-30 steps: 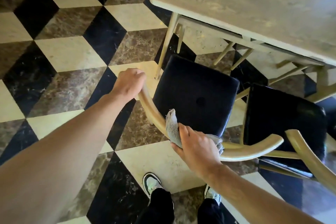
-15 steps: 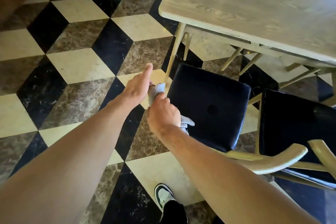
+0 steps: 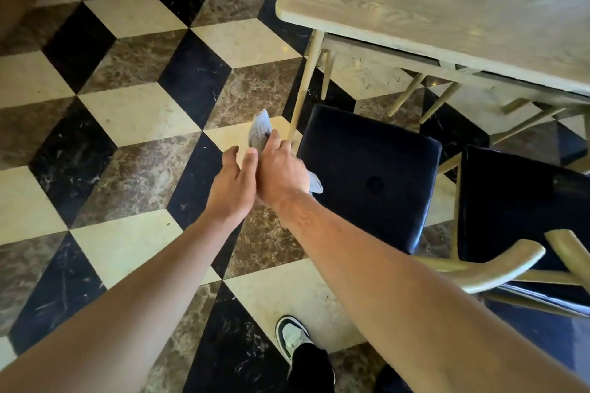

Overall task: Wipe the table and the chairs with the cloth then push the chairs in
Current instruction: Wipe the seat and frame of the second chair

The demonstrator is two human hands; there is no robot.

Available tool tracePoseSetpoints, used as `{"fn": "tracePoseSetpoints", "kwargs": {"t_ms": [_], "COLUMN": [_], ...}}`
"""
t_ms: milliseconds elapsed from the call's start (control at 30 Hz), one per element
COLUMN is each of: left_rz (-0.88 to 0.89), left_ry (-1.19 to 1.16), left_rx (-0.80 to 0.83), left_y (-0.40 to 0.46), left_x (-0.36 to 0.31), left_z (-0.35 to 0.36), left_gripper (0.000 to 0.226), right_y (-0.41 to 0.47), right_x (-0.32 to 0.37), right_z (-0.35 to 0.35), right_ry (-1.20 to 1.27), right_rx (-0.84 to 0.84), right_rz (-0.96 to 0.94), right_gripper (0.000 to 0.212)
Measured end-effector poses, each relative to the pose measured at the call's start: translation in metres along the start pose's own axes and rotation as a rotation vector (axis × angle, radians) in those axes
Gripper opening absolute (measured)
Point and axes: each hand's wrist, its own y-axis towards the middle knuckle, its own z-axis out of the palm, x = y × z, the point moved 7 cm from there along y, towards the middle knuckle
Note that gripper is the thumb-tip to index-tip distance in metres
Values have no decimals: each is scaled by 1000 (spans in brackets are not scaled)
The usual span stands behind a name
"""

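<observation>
You have been running the cloth [image 3: 259,134] leftward along the chair [image 3: 370,179] back, from near its right end a second ago to its left end now, at frame centre. Your right hand [image 3: 281,174] is gripping the cloth; your left hand [image 3: 231,183], off the rail, is hanging open beside it. That backrest is probably finished. The cloth is looking pale grey and crumpled, poking out above your fingers.

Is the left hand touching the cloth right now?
Cannot tell. In the head view the left hand, fingers relaxed, sits against the right hand, which grips the cloth; any contact with the cloth itself is hidden behind the hands.
</observation>
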Motion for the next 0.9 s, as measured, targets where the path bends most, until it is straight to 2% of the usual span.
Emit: {"fn": "tracePoseSetpoints", "kwargs": {"t_ms": [67,133,300,433,600,667,800,900], "left_rz": [25,72,103,191,305,401,605,618], "left_ry": [5,36,122,280,376,413,537,606], "left_rx": [-45,-79,-77,-36,-98,-59,153,221], "left_y": [-3,-6,-23,-57,-105,-123,-162,-172], "left_x": [-6,-14,-31,-44,-70,-83,-105,-106], "left_z": [-3,-5,4,22,51,75,141,169], "left_gripper": [56,51,41,15,14,12,10,9], "right_y": [-13,-31,-92,-141,-185,-194,-199,-185], "right_x": [-7,-17,-58,-108,-186,-221,-310,-353], "right_z": [2,6,1,-13,-46,-62,-89,-106], "right_ry": [-32,-71,-143,-202,-278,-336,-356,-388], "right_rx": [54,92,116,100,26,9,206,320], "right_rz": [-3,-24,-131,-247,-403,-428,-422,-425], "right_gripper": [87,93,71,62,61,60,65,69]}}
